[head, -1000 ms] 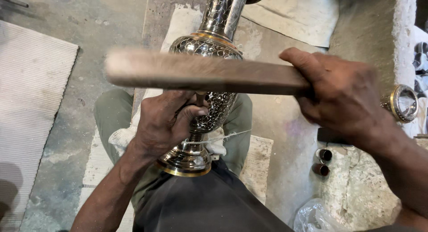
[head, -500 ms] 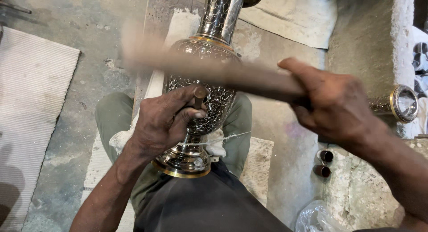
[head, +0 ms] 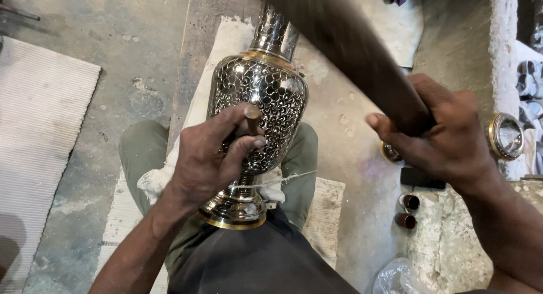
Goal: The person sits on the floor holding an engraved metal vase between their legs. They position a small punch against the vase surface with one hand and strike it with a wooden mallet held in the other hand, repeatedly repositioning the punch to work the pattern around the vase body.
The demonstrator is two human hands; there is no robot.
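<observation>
Bare concrete floor, dusty and pitted, lies under everything, with a ribbed pale mat off to one side. Left hand is pinched shut on a short metal punch, its tip set against the belly of an engraved metal vase. Right hand is clamped round a thick wooden stick, raised above the punch (the far end runs out of view). That vase lies propped on a white cloth across the person's lap, foot toward the body. Most of its belly already carries a dense scale pattern, so the engraving looks well along; how much stays unworked on the hidden side I cannot tell. Round brass-rimmed parts sit near the right.
</observation>
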